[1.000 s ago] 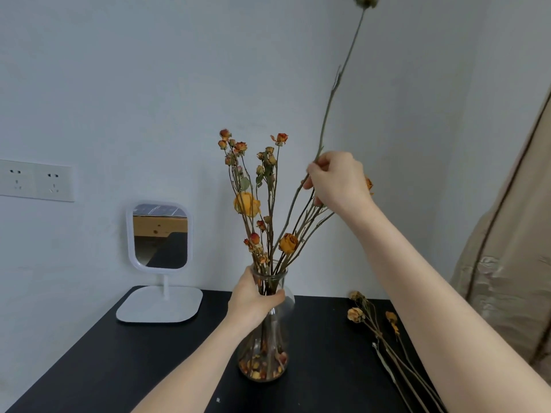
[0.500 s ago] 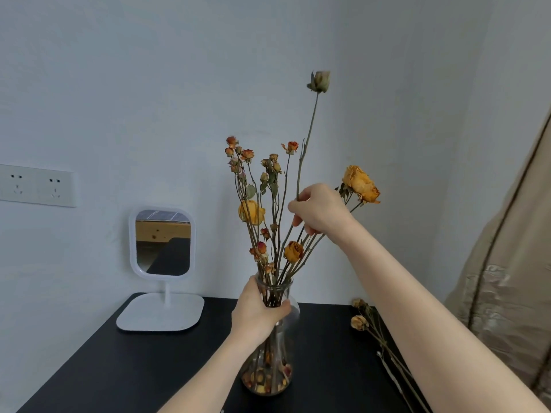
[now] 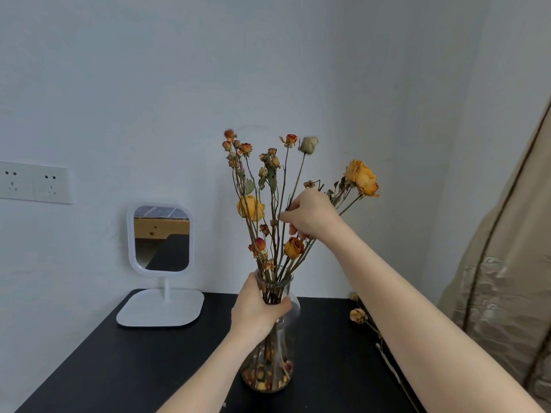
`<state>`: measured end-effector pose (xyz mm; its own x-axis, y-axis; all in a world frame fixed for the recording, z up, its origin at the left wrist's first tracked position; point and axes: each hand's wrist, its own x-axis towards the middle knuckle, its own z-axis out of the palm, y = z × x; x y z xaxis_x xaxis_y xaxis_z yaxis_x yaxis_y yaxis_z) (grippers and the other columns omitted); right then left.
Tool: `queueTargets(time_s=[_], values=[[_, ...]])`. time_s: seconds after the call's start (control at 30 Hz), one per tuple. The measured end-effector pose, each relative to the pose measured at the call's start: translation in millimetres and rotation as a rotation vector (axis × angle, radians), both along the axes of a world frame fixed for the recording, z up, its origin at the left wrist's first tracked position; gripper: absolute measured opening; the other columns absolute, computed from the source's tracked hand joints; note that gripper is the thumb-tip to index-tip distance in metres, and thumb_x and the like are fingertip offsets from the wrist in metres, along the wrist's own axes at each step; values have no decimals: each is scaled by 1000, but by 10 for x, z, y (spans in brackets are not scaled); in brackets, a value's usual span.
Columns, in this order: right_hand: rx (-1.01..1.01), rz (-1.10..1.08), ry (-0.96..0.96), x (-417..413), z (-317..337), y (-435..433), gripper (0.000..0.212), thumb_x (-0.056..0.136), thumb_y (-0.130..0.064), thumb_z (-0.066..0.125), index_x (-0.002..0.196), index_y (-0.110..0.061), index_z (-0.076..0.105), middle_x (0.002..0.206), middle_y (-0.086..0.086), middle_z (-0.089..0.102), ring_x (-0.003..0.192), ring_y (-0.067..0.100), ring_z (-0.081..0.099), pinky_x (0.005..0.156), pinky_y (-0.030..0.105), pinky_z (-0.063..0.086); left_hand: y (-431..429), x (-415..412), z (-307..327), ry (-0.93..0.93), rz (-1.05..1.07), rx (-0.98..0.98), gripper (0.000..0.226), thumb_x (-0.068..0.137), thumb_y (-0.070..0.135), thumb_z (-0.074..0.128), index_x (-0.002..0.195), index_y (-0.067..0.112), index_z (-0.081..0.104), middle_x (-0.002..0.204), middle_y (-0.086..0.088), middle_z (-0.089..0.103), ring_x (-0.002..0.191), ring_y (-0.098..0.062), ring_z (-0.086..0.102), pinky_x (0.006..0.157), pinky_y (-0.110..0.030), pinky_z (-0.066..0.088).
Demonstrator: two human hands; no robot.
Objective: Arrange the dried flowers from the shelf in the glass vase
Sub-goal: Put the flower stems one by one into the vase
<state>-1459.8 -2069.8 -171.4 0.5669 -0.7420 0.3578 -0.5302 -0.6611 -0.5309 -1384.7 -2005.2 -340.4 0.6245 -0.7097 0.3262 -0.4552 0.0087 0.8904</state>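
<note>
While the left hand (image 3: 259,308) is gripping the neck of the glass vase (image 3: 268,374) on the black table (image 3: 119,368), the right hand (image 3: 310,216) is pinching the stem of a pale bud (image 3: 308,144) (thumb & fingers curled on it) among the dried flowers (image 3: 252,207) standing in the vase. More loose stems (image 3: 357,315) are lying on the table at right, w/ a white mirror (image 3: 161,239) standing back left.

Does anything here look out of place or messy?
A few dried flowers lie loose on the black table, right of the glass vase, not yet in it. Fallen petals litter the vase's bottom, and one big orange rose leans far out rightward.
</note>
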Motion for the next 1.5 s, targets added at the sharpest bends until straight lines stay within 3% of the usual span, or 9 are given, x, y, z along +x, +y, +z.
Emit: queueTargets(time_s=[0.17, 0.3, 0.43, 0.63, 0.77, 0.97, 1.13, 1.33, 1.5], values=[[36, 37, -145, 13, 14, 35, 25, 92, -21, 57, 70, -10, 60, 57, 2, 65, 30, 2, 53, 34, 13, 39, 9, -3, 3, 1, -2, 2, 58, 70, 34, 74, 120, 29, 45, 107, 16, 57, 103, -8, 55, 98, -43, 46], [32, 28, -146, 31, -36, 51, 28, 93, -22, 56, 73, -5, 64, 68, 10, 71, 44, 9, 60, 48, 20, 49, 20, -12, 7, -11, 6, 0, 58, 71, 33, 74, 121, 28, 44, 108, 15, 57, 103, -9, 55, 96, -41, 48], [35, 18, -164, 43, -47, 47, 29, 93, -21, 56, 72, -3, 65, 66, 10, 70, 41, 9, 58, 49, 20, 49, 27, -11, 4, -13, 8, -4, 57, 71, 32, 74, 119, 30, 45, 107, 16, 57, 102, -9, 56, 95, -40, 49], [91, 64, -230, -61, -85, 87, 26, 92, -22, 58, 80, 0, 67, 61, 8, 66, 30, 4, 53, 33, 11, 39, 18, 23, -9, -41, 3, -14, 54, 71, 32, 74, 117, 27, 48, 109, 12, 60, 105, -11, 57, 93, -39, 49], [79, 82, -253, -242, -106, 171, 19, 92, -20, 58, 94, -3, 67, 59, 5, 65, 30, 3, 53, 33, 10, 39, 12, 52, 13, -30, -29, -11, 53, 73, 30, 74, 117, 26, 47, 109, 12, 58, 107, -12, 56, 86, -26, 44], [111, 103, -264, -739, -401, 246, 12, 90, -25, 60, 98, -15, 63, 62, 1, 65, 32, 3, 53, 33, 11, 37, 164, -73, -6, 46, 68, -98, 74, 69, 34, 78, 131, 20, 40, 124, 11, 47, 116, -8, 44, 94, -26, 37], [297, -10, -175, -1225, -942, -20, 12, 89, -24, 62, 98, -16, 64, 67, 1, 67, 34, 5, 53, 37, 15, 41, 480, -428, -300, 263, 289, -156, 46, 73, 32, 76, 105, 23, 44, 112, 5, 41, 105, -12, 45, 87, -27, 38], [431, -221, -112, -1915, -1562, -572, 8, 90, -18, 61, 91, -13, 65, 69, 5, 66, 38, 9, 55, 35, 18, 40, 428, -980, -572, 312, -23, 54, 15, 82, 27, 68, 88, 23, 54, 96, -2, 56, 85, -9, 54, 65, -18, 38], [504, -350, -3, -2397, -1965, -888, 11, 90, -18, 60, 81, -15, 63, 67, 4, 65, 35, 6, 51, 33, 16, 37, -125, -1357, -595, 24, -232, 309, 8, 85, 33, 63, 88, 26, 61, 82, 4, 54, 73, -6, 51, 60, -16, 35]])
